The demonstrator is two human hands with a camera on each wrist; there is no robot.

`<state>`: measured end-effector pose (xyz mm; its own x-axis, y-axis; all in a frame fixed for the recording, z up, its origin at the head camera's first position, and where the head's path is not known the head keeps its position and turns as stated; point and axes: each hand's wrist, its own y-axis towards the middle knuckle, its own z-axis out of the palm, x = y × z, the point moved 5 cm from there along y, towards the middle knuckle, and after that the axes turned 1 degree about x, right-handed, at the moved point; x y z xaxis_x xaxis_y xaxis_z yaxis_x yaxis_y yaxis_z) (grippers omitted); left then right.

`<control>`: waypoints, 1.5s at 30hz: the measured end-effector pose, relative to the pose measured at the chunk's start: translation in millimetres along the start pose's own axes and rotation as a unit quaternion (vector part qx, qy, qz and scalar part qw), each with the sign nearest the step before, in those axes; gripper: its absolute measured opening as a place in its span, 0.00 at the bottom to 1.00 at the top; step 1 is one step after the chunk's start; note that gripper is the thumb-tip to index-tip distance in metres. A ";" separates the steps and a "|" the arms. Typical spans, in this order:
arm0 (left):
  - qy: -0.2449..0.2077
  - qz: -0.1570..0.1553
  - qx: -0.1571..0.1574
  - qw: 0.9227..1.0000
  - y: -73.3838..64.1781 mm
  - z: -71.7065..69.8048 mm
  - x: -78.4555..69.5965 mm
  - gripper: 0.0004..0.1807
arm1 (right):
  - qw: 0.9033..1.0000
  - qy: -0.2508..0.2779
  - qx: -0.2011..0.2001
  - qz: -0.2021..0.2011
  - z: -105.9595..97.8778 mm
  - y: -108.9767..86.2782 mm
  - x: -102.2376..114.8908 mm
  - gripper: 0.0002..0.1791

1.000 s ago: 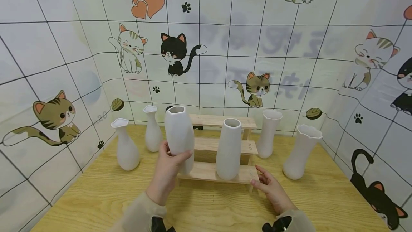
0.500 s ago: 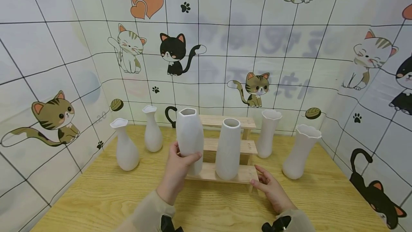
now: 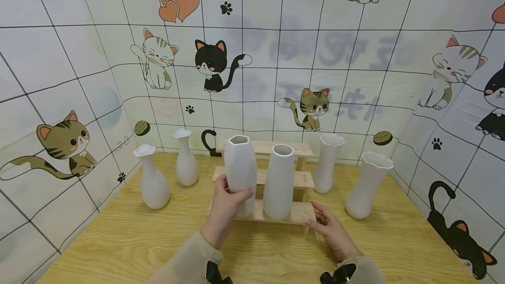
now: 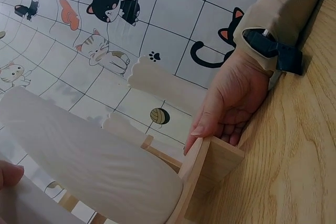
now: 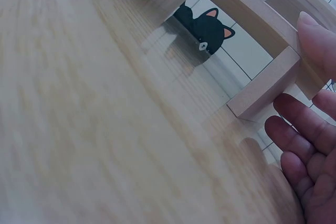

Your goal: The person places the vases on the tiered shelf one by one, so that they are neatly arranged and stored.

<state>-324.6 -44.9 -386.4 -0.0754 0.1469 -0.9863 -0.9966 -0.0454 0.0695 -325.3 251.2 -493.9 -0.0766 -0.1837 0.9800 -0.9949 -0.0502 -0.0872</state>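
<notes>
My left hand (image 3: 226, 209) grips a white faceted vase (image 3: 239, 161) low on its body, thumb across the front. The vase's base is right at the lowest step of a three-tier wooden display stand (image 3: 301, 214), toward its left part. Close beside it on that step stands a white tapered vase (image 3: 279, 183), upright. My right hand (image 3: 331, 231) holds the right end of the lowest step. In the right wrist view the thumb (image 5: 317, 43) lies on the step's end, with curled fingers (image 5: 302, 121) beside the leg. The left hand's fingers are mostly hidden behind the faceted vase.
Two narrow-necked white vases (image 3: 155, 183) (image 3: 186, 161) stand on the wooden table (image 3: 118, 240) left of the stand. To its right are two white vases with wavy rims (image 3: 328, 165) (image 3: 367, 187). A cat-print cloth (image 3: 260, 47) hangs behind and at both sides.
My left hand has moved the faceted vase rightward along the lowest step, nearer the tapered vase. The stand's left end has come into view. The right hand has stayed in place.
</notes>
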 end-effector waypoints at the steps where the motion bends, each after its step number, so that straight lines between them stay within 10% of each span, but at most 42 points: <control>1: -0.001 0.000 0.002 1.000 0.4 1.0 1.1 0.41 | 1.000 0.000 0.000 0.000 0.0 -0.1 0.1 0.41; 45: -0.010 0.022 0.007 1.000 7.9 16.7 21.2 0.44 | 1.000 -0.007 -0.005 0.000 0.5 -2.5 3.7 0.39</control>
<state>-334.7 -25.6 -404.3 -0.1194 0.1645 -0.9791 -0.9927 -0.0379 0.1147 -323.1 250.2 -490.1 -0.0754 -0.1966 0.9776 -0.9956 -0.0404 -0.0849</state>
